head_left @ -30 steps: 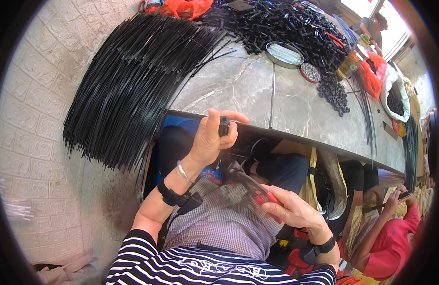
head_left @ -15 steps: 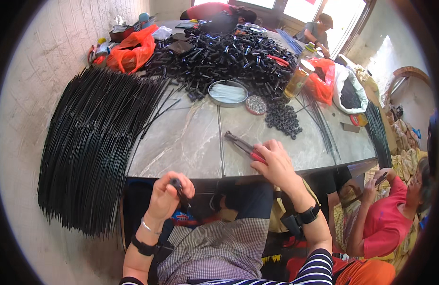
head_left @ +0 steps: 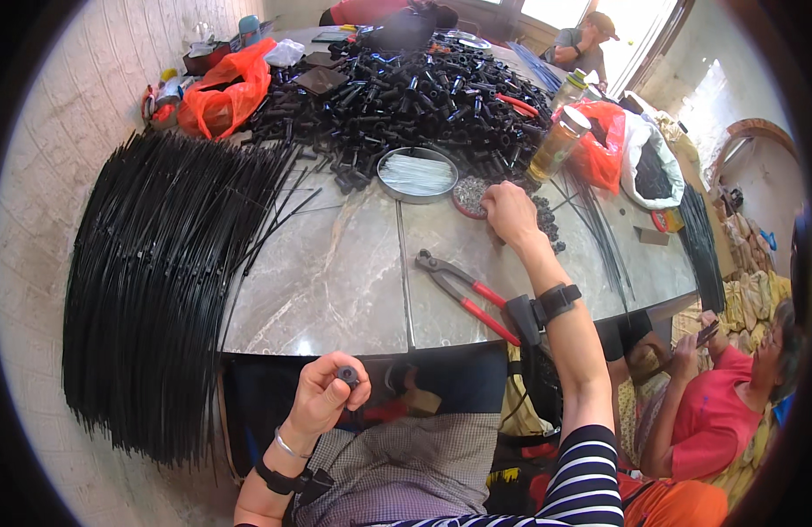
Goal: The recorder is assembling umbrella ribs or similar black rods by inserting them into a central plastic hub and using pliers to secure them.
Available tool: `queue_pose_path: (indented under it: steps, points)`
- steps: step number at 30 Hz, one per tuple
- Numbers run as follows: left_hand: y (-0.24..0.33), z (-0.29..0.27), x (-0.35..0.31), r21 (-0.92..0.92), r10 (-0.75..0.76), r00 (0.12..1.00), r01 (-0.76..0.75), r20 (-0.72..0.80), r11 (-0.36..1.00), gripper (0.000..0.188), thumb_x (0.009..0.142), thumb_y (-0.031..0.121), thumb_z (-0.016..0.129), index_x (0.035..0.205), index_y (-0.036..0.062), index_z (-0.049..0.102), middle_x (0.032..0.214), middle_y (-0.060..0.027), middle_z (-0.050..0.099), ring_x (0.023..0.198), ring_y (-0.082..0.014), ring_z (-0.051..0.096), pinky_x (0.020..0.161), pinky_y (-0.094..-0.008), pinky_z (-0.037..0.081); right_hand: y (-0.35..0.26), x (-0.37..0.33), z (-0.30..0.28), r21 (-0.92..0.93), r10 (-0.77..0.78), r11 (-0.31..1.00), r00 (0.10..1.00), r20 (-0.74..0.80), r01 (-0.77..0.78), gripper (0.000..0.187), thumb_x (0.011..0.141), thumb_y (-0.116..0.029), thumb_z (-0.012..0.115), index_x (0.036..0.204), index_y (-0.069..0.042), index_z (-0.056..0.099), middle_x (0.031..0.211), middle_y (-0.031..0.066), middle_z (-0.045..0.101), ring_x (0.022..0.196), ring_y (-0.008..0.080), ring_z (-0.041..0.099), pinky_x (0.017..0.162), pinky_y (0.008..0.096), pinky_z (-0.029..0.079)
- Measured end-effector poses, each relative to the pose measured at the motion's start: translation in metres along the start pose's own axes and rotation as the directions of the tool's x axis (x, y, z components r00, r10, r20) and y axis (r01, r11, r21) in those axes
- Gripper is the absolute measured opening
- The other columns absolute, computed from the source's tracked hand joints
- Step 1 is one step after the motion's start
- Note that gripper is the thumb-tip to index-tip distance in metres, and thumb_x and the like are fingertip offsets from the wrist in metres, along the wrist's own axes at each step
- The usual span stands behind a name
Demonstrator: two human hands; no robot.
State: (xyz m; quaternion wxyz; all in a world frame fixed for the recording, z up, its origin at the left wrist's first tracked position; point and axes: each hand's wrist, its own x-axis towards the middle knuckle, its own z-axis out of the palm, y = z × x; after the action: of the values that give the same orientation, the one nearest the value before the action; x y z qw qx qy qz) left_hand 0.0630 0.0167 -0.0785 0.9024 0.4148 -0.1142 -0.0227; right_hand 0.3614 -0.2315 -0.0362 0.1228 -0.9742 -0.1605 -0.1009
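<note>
Near the table's front edge, my left hand (head_left: 329,393) is closed on a small black tubular part (head_left: 347,376), its round hollow end facing up. My right hand (head_left: 511,213) is at a shallow round red-rimmed dish (head_left: 468,195) of tiny silvery pieces. Its fingers are bent together down into the dish, and whatever they pinch is hidden. Beside my right forearm lie red-handled pincers (head_left: 478,289), their handles spread on the table. Small black rings (head_left: 547,225) are partly covered by my right hand. Left of the dish stands a round tin (head_left: 384,182) of thin whitish sticks.
A big heap of black tubular parts (head_left: 415,101) covers the far table (head_left: 322,263). Thick bundles of black rods (head_left: 151,290) hang over the left edge. Bottles (head_left: 560,143), orange bags (head_left: 226,98) and a white sack (head_left: 649,171) stand around. A person in red (head_left: 714,400) sits at right.
My right hand has let go of the pincers, now lying spread on the table, and moved forward to the dish. My left hand has turned the black part and shifted slightly nearer me.
</note>
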Motion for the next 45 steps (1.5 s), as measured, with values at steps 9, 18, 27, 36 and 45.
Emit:
queue_pose_path:
  steps: [9,18,27,36,45]
  points:
    - [-0.002,-0.001,-0.002,0.051,-0.019,1.0,0.019,-0.003,0.999,0.042,0.087,0.037,0.066,0.1,-0.0019,0.056,0.069,-0.0053,0.053,0.059,-0.0095,0.045,0.053,-0.0232,0.037,0.01,0.001,-0.01,0.73,0.207,0.646,0.972,0.111,-0.221,0.022,0.084,-0.016,0.066,0.1,-0.002,0.069,0.082,0.0051,0.065,0.075,0.0167,0.061,0.06,0.0308,0.048]
    - [-0.002,0.014,-0.016,0.053,0.004,1.0,-0.002,-0.03,0.999,0.04,0.087,0.036,0.066,0.099,-0.0009,0.056,0.068,-0.0037,0.052,0.06,-0.0091,0.044,0.054,-0.0225,0.037,-0.03,-0.069,-0.052,0.854,-0.24,-0.326,0.909,0.34,-0.406,0.012,0.091,-0.014,0.061,0.098,-0.005,0.065,0.087,0.001,0.063,0.074,0.0089,0.056,0.059,0.0217,0.045]
    - [0.002,0.03,-0.036,0.114,0.04,0.998,-0.034,-0.044,0.993,0.042,0.086,0.041,0.066,0.095,0.0017,0.055,0.066,-0.0033,0.05,0.058,-0.0104,0.044,0.054,-0.024,0.036,-0.1,-0.171,-0.065,0.691,-0.419,-0.53,0.861,0.29,-0.491,0.01,0.088,-0.006,0.061,0.095,-0.001,0.066,0.088,0.0097,0.063,0.074,0.0135,0.06,0.06,0.0239,0.049]
    - [0.011,0.037,-0.055,0.178,0.112,0.989,-0.092,-0.1,0.98,0.042,0.086,0.042,0.065,0.096,0.0019,0.055,0.066,-0.0026,0.048,0.057,-0.0099,0.042,0.053,-0.023,0.035,-0.138,-0.215,-0.06,0.729,-0.413,-0.503,0.87,0.269,-0.464,0.011,0.088,-0.003,0.06,0.096,0.001,0.066,0.086,0.0089,0.063,0.07,0.0126,0.058,0.057,0.0233,0.048]
    - [0.008,0.036,-0.056,0.103,0.163,0.981,-0.152,-0.104,0.983,0.029,0.093,0.024,0.061,0.105,-0.0013,0.056,0.074,-0.0029,0.055,0.063,-0.0082,0.046,0.056,-0.0207,0.037,-0.163,-0.253,-0.056,0.816,-0.299,-0.442,0.919,0.257,-0.372,0.015,0.089,-0.002,0.06,0.103,0.004,0.065,0.088,0.0109,0.065,0.071,0.0131,0.06,0.062,0.0238,0.052]
